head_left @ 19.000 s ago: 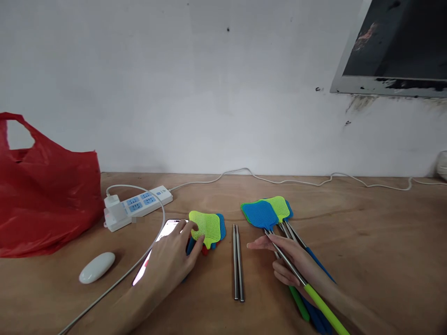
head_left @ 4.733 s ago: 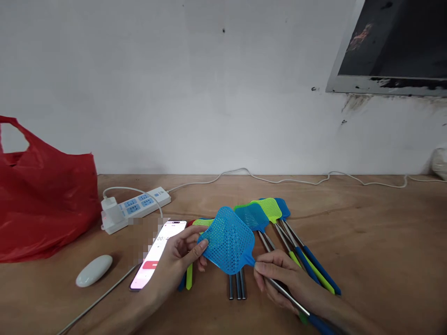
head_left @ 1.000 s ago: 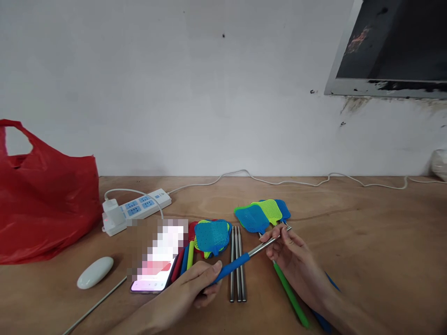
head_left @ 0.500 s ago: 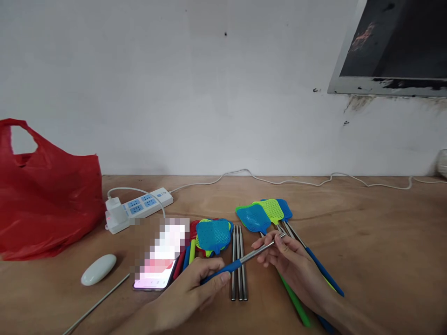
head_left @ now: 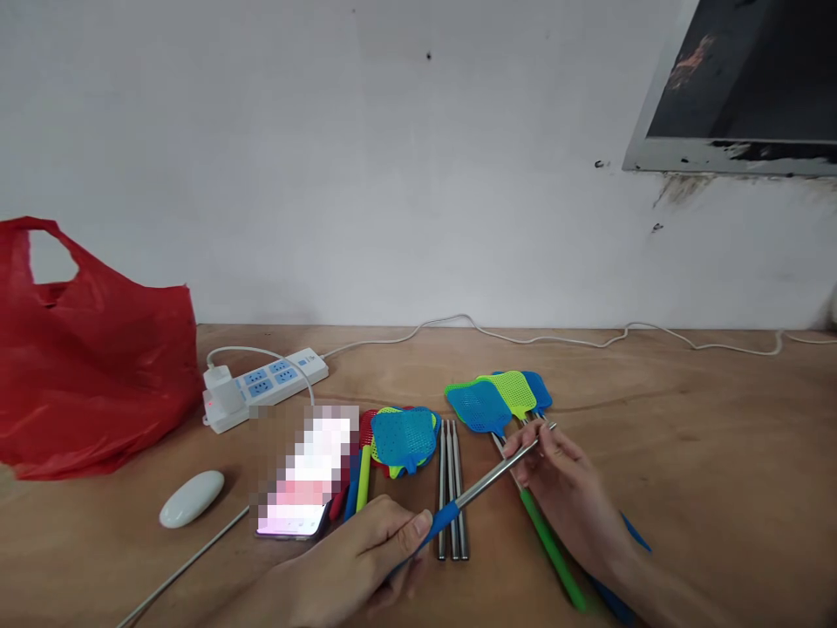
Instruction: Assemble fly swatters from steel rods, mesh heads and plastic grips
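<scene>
1. Blue-handled rod [head_left: 485, 481] slants between the person's hands, crossing above three loose metal rods [head_left: 452, 462].
2. Left hand [head_left: 366, 549] is closed round the blue grip, I'd guess to steady it; right hand [head_left: 563, 475] pinches the bare metal near its far tip, perhaps for finer control.
3. Those three rods lie side by side, probably so that each is easy to pick up.
4. Just left of them sit stacked swatter heads [head_left: 404, 436], with coloured handles [head_left: 364, 480] beside, seemingly sorted by part.
5. Across from these, swatters with shafts [head_left: 479, 407] overlap, partly hidden by the right arm.
6. Farther left, a lit phone [head_left: 288, 522] lies by the handles, its screen blurred; beyond are a power strip [head_left: 288, 375] and a red bag [head_left: 98, 358].
</scene>
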`<state>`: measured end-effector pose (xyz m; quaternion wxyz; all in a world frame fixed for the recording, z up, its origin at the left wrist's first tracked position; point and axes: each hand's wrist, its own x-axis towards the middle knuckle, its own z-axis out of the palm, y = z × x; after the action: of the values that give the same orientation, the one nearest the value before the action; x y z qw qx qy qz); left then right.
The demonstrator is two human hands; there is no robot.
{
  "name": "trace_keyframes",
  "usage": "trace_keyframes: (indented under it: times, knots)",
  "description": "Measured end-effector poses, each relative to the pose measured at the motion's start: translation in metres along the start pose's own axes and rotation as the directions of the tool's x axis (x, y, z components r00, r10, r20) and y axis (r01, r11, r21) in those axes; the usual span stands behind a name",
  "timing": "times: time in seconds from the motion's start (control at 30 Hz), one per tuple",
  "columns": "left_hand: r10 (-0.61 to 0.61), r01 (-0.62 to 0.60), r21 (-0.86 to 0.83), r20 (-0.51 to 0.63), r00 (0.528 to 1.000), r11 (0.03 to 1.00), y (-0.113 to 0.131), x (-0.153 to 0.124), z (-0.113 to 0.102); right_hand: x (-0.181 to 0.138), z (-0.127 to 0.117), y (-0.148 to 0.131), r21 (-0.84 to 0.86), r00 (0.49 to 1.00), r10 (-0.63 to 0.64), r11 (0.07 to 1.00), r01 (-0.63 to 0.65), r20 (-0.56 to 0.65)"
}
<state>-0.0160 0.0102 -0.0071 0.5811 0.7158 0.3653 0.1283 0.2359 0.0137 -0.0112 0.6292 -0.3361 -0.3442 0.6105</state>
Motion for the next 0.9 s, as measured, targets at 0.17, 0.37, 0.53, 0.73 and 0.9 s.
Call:
trace_keyframes:
  times: [0.17, 0.37, 0.53, 0.73, 0.9]
  knots:
    - [0.079, -0.078, 0.044, -0.01, 0.997, 0.996, -0.003, 0.001, -0.005, 0.011, -0.012, -0.012, 0.048, 0.981, -0.087, 0.994, 0.097, -0.175]
    - [0.257, -0.184, 0.256, -0.29, 0.922, 0.949, -0.003, 0.001, -0.008, 0.002, -0.004, -0.003, -0.019, 0.994, 0.018, 1.0, -0.02, -0.109]
    - [0.415, -0.232, 0.417, -0.429, 0.802, 0.879, 0.001, 0.003, -0.012, 0.0, -0.001, -0.001, -0.067, 0.996, 0.039, 0.997, -0.045, -0.085]
    - [0.412, -0.186, 0.403, -0.602, 0.684, 0.896, -0.005, 0.006, -0.025, 0.001, -0.002, -0.004, -0.078, 0.996, 0.034, 0.996, -0.04, -0.081]
    - [0.496, 0.004, 0.631, -0.614, 0.614, 0.776, -0.015, 0.009, -0.037, 0.001, 0.0, -0.003, -0.1, 0.995, 0.053, 0.993, -0.062, -0.089]
